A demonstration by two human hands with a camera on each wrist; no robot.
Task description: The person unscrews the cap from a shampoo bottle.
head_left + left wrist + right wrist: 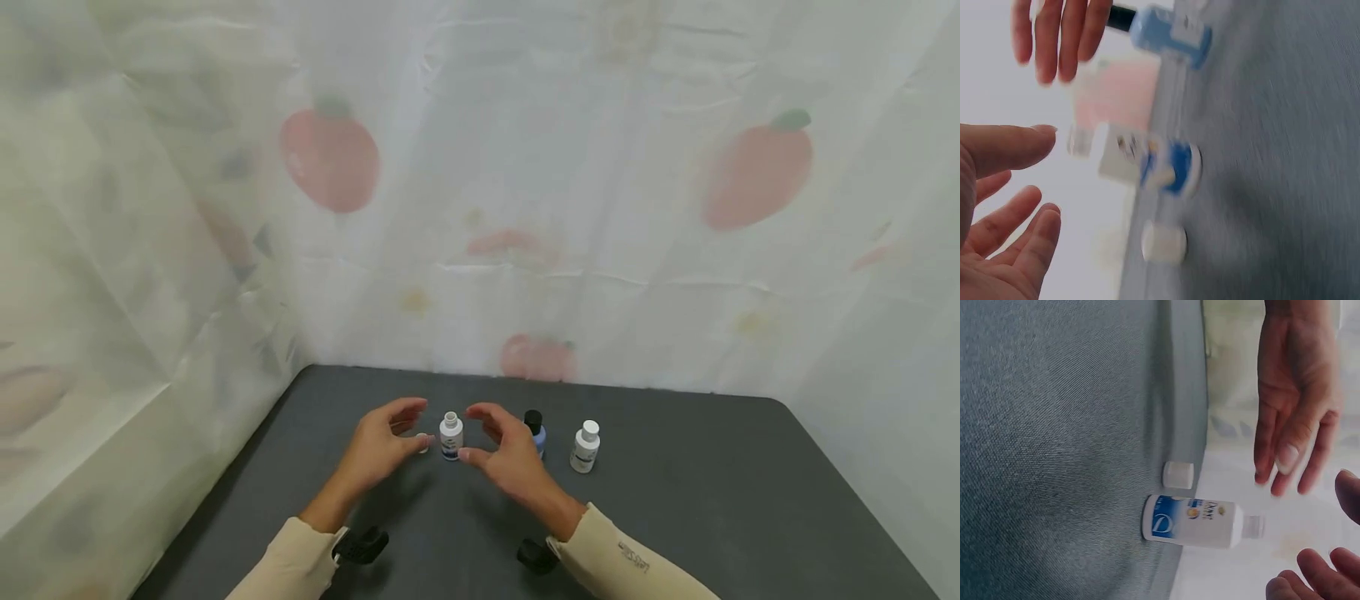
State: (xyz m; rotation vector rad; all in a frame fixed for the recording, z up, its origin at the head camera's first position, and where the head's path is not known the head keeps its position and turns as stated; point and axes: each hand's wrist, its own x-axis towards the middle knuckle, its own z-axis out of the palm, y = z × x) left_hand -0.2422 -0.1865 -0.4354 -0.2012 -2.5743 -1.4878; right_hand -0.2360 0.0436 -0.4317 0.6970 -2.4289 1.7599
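Note:
An uncapped white bottle (pixel 451 442) with a blue-banded label stands upright on the dark table, its narrow neck bare. Beside it, on the left, a white cap (pixel 1178 475) rests on the table. My left hand (pixel 381 443) hovers left of the bottle, thumb and fingers spread and apart from it. On the other side, my right hand (pixel 512 457) is held in a similar loose curve, with nothing in it. Both hands face each other across the bottle. In the left wrist view, the right hand's fingers (pixel 1066 37) hang down.
Behind my right hand stands a blue bottle (pixel 1169 34) with a black cap, partly hidden in the head view. Farther right is a capped white bottle (pixel 585 448). A pale curtain (pixel 637 300) with fruit prints hangs along the back and left edges of the table (pixel 712 492).

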